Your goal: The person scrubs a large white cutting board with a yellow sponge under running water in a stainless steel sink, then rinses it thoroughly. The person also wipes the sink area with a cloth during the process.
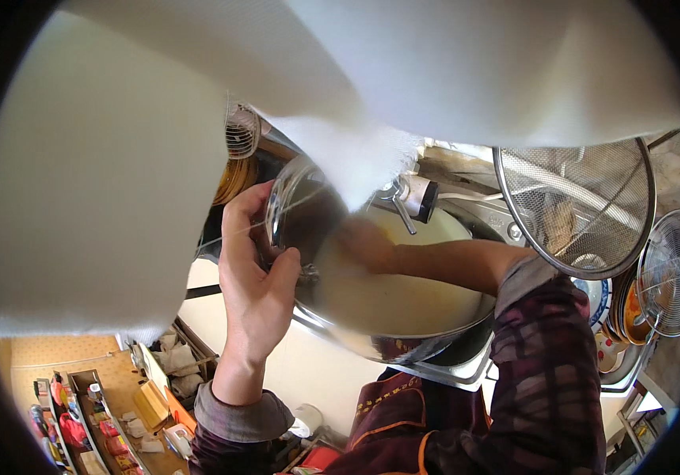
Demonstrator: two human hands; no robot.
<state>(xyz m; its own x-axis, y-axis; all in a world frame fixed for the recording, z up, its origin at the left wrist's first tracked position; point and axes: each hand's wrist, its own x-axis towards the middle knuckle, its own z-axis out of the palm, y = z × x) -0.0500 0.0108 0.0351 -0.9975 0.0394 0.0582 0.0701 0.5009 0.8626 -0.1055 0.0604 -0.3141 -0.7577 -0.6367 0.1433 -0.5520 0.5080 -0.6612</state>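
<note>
A large round metal basin (411, 300) of cloudy, pale yellowish liquid stands in a steel sink. My left hand (262, 255) grips the rim of a shiny metal bowl (277, 208), which is tilted at the basin's left side. My right hand (366, 243), blurred, is inside the basin at the bowl's mouth; whether its fingers hold anything cannot be told. A faucet with a metal lever (402, 211) is just above the basin. White cloth (340, 136) hangs across the upper view and hides part of the bowl.
A mesh strainer (577, 208) hangs at the right, beside a wire skimmer (672, 273). Stacked plates and bowls (634, 309) stand below them. The metal sink edge (458, 377) runs in front of the person. Shelves with packets (90, 415) are at the lower left.
</note>
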